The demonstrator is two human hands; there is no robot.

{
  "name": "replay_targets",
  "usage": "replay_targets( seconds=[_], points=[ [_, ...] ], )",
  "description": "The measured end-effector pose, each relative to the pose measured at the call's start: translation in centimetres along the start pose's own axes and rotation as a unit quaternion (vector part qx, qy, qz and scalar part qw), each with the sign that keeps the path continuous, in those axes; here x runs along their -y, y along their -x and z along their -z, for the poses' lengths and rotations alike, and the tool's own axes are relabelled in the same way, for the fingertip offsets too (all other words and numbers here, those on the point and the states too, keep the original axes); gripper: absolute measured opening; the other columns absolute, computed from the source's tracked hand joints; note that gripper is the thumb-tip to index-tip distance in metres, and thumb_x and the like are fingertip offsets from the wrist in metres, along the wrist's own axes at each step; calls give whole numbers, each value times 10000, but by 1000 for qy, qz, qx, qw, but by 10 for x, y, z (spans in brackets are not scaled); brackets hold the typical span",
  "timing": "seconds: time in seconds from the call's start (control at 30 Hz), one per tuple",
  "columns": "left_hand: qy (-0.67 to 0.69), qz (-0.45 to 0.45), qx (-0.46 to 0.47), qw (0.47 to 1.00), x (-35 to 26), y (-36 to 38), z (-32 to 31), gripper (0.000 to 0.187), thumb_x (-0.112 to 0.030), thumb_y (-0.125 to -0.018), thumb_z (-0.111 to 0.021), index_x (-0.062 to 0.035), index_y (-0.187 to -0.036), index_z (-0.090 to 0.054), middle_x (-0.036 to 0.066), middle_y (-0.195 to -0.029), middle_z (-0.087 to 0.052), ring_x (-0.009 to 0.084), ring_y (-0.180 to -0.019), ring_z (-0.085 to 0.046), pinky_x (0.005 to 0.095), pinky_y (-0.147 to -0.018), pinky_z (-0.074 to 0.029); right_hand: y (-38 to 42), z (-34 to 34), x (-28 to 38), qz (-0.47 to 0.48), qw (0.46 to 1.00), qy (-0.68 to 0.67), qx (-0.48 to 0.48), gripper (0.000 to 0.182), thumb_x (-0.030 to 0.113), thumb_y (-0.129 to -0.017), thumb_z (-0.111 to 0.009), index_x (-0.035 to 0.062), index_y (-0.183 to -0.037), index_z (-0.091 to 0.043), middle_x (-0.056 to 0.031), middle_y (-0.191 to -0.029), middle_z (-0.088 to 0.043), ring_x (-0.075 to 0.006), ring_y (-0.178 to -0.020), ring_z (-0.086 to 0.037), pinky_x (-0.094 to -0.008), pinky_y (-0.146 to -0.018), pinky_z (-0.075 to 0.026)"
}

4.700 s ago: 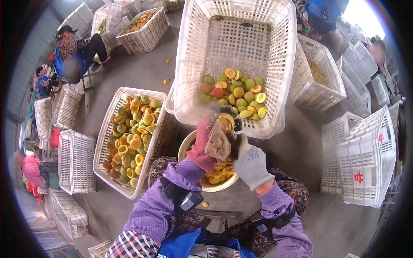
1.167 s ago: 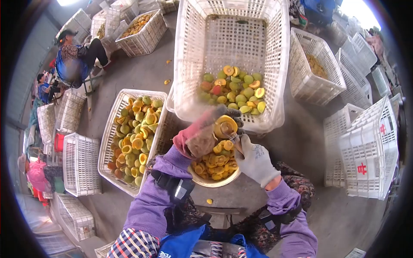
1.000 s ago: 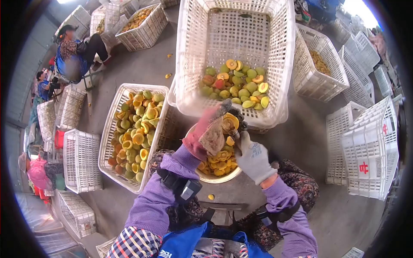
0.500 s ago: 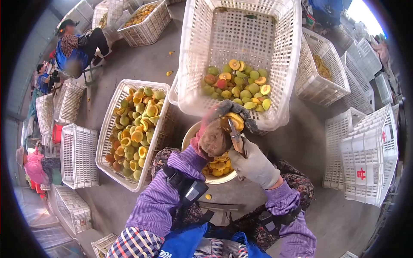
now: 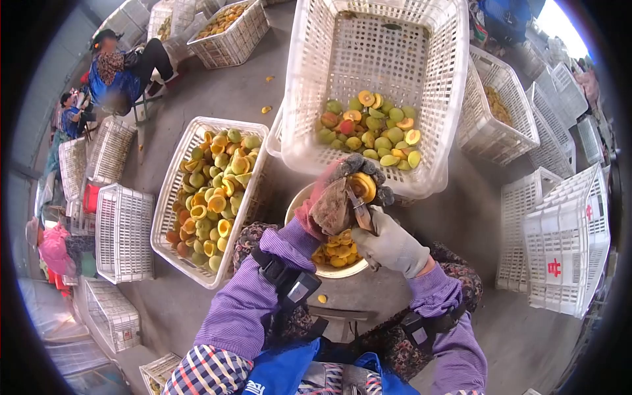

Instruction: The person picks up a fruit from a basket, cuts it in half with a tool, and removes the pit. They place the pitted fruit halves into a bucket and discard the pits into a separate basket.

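My left hand [image 5: 334,197], in a worn glove with dark fingers, is closed around a halved yellow peach [image 5: 364,186], its cut face showing. In my white-gloved right hand [image 5: 393,243] is a knife [image 5: 361,214] with a brownish handle; its blade touches the peach near the cut face. Both hands are over a pale tub [image 5: 342,274] between my knees. Yellow fruit pieces [image 5: 336,253] lie in the tub, partly hidden by my hands.
Ahead, a large white crate [image 5: 304,85] holds whole and cut peaches [image 5: 375,138]. Hollowed halves [image 5: 214,197] fill a crate [image 5: 160,227] at left. More white crates [image 5: 559,243] stand on both sides. A person [image 5: 115,76] sits at far left.
The peach half has turned in my left hand, so its cut face shows more fully. The knife stays against it. The view has shifted slightly.
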State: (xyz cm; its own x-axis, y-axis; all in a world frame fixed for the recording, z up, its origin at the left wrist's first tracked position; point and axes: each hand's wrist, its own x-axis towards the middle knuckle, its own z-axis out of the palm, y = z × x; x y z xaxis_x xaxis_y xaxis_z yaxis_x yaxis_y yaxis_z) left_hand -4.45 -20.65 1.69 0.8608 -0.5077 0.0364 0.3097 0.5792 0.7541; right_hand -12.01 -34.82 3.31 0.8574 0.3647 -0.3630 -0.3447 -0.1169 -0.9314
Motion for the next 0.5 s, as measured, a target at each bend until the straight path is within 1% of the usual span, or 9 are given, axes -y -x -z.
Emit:
replay_targets(
  seconds=[0.07,0.1,0.13,0.17,0.27,0.37,0.4,0.5],
  points=[
    [-58,-30,31,997,-3,1,4,261,-216,-944,-592,5,-1078,-554,132,-1014,-624,243,-925,-647,385,-836,-548,3,7,15,-94,993,-53,49,187,157,-887,-568,-12,-953,-525,-144,-720,-589,-267,-658,-610,-377,-607,-476],
    [-86,-48,44,994,-5,2,5,257,-194,-926,-628,-1,-1079,-553,122,-1026,-628,215,-938,-655,356,-836,-556,-2,4,7,19,999,28,2,178,141,-883,-566,-13,-958,-516,-121,-747,-585,-244,-668,-595,-358,-618,-476],
    [-90,-49,48,994,-8,3,7,260,-196,-926,-626,-2,-1085,-555,122,-1032,-628,215,-945,-652,354,-841,-553,-8,0,-8,133,984,105,-47,170,124,-880,-564,-13,-962,-507,-98,-775,-580,-221,-678,-580,-339,-629,-476],
    [-87,-48,43,994,-10,5,8,264,-198,-927,-624,-3,-1091,-557,123,-1038,-628,215,-951,-650,351,-845,-550,-12,-4,-15,247,947,179,-98,164,108,-876,-561,-14,-966,-497,-76,-802,-576,-198,-688,-565,-320,-640,-476],
    [-67,-37,12,997,-13,12,9,275,-204,-928,-618,-5,-1109,-562,123,-1056,-630,215,-972,-643,344,-859,-541,-10,-14,-24,168,936,289,-109,281,104,-861,-575,-34,-1097,-511,-123,-919,-597,-247,-836,-592,-354,-780,-482],
    [-52,-29,-20,998,-18,16,10,287,-210,-929,-612,-7,-1127,-568,124,-1074,-631,216,-992,-636,337,-873,-533,-10,-24,-14,130,986,97,-31,307,94,-849,-579,-19,-1127,-515,-170,-896,-598,-297,-822,-606,-367,-774,-488],
    [-48,-28,-34,998,-21,17,11,291,-212,-929,-610,-8,-1133,-570,124,-1080,-631,216,-999,-633,334,-878,-530,-10,-26,-7,147,984,92,-31,274,87,-844,-579,-8,-1094,-521,-202,-885,-604,-360,-823,-610,-388,-734,-487],
    [-26,-37,-85,995,-34,24,22,304,-218,-930,-605,-10,-1151,-575,125,-1098,-632,217,-1020,-626,327,-891,-521,-11,-27,-15,209,940,262,-57,290,86,-858,-574,-9,-1124,-510,-227,-844,-619,-402,-823,-620,-422,-703,-493]
  ],
)
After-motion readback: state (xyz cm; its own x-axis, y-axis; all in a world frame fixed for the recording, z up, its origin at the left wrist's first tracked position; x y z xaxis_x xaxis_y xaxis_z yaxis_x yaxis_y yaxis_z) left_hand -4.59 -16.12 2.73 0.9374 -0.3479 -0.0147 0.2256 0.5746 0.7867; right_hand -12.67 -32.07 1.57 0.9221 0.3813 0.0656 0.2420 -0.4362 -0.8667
